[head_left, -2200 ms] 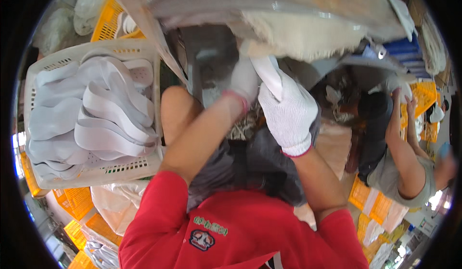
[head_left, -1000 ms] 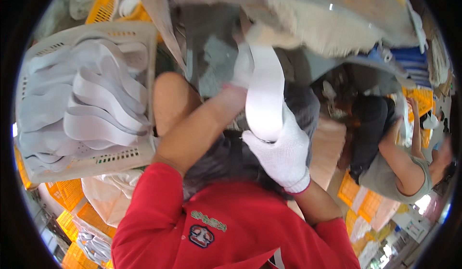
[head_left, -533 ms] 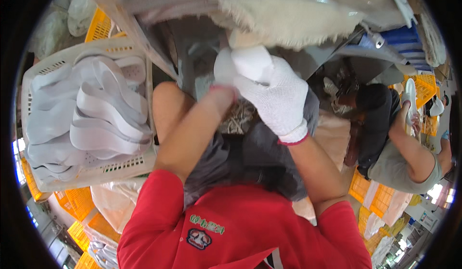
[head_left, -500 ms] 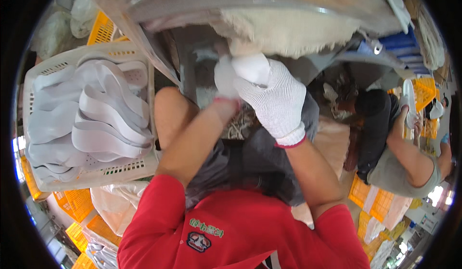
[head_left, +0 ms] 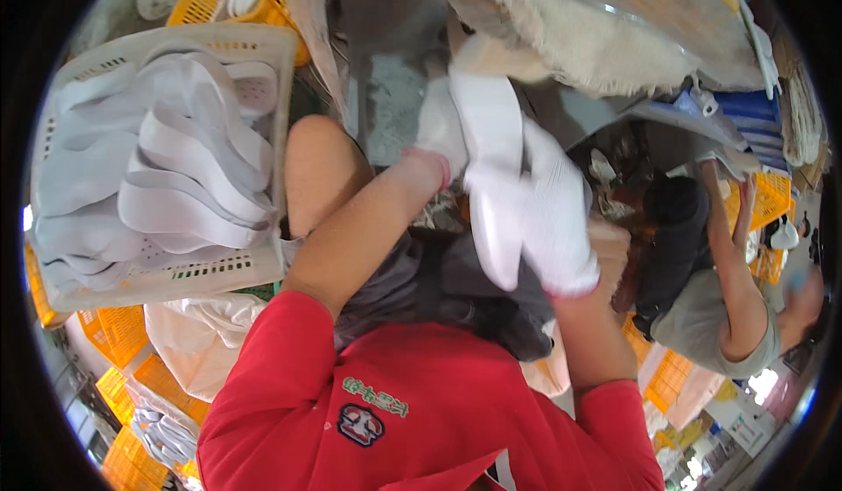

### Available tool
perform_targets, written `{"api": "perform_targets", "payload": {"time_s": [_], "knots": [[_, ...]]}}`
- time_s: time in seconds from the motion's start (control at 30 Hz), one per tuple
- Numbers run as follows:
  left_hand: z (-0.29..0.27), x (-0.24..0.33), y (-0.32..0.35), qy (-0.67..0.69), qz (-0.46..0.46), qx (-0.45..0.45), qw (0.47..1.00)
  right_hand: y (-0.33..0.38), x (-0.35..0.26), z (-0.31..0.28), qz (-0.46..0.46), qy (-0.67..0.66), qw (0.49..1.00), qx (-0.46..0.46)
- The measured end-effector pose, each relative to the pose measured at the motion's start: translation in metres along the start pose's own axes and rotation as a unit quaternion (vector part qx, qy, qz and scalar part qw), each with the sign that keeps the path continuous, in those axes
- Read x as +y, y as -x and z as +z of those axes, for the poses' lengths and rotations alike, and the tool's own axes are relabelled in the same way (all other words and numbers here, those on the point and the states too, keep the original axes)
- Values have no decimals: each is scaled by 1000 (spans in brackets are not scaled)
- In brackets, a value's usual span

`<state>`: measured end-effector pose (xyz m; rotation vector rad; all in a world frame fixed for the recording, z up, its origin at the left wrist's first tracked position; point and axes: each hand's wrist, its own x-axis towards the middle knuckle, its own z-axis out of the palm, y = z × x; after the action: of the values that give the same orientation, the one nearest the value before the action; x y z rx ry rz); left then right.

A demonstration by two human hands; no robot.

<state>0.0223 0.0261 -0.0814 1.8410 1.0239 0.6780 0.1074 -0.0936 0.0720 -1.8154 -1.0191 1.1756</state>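
Observation:
A white, wavy-edged shoe sole (head_left: 487, 122) stands lengthwise above my lap. My right hand (head_left: 560, 215), in a white knit glove, is closed round its right side. My left hand (head_left: 441, 131), gloved the same way, lies along the sole's left edge near its far end. Its fingers are blurred and partly hidden, so their grip does not show. Just beyond the sole hangs a frayed cream cloth (head_left: 596, 43) at the edge of the work surface. Below it, beside my left hand, is a grey trough-like part (head_left: 390, 96) with whitish residue.
On my left, a white plastic basket (head_left: 167, 287) is heaped with pale shoe soles (head_left: 189, 153). A yellow crate (head_left: 202, 0) stands behind it. A co-worker (head_left: 732, 315) sits at the right, hands raised near blue stacked items (head_left: 732, 127). Yellow crates (head_left: 123, 337) are lower left.
The sole has come nearer to me and now shows at full length. My right hand has moved down and right with it. My left hand has shifted slightly right and up.

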Motion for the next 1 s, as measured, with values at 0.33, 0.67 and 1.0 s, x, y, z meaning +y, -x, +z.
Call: {"api": "perform_targets", "payload": {"time_s": [0.33, 0.67, 1.0], "knots": [[9, 9, 21, 724, -194, 7, 662, 98, 55, 19, -142, 409, 896, 99], [34, -53, -37, -67, -85, 94, 990, 6, 2, 4, -268, 416, 862, 110], [-5, 15, 29, 721, -243, 65, 645, 69, 34, 14, 103, -314, 937, 112]]}}
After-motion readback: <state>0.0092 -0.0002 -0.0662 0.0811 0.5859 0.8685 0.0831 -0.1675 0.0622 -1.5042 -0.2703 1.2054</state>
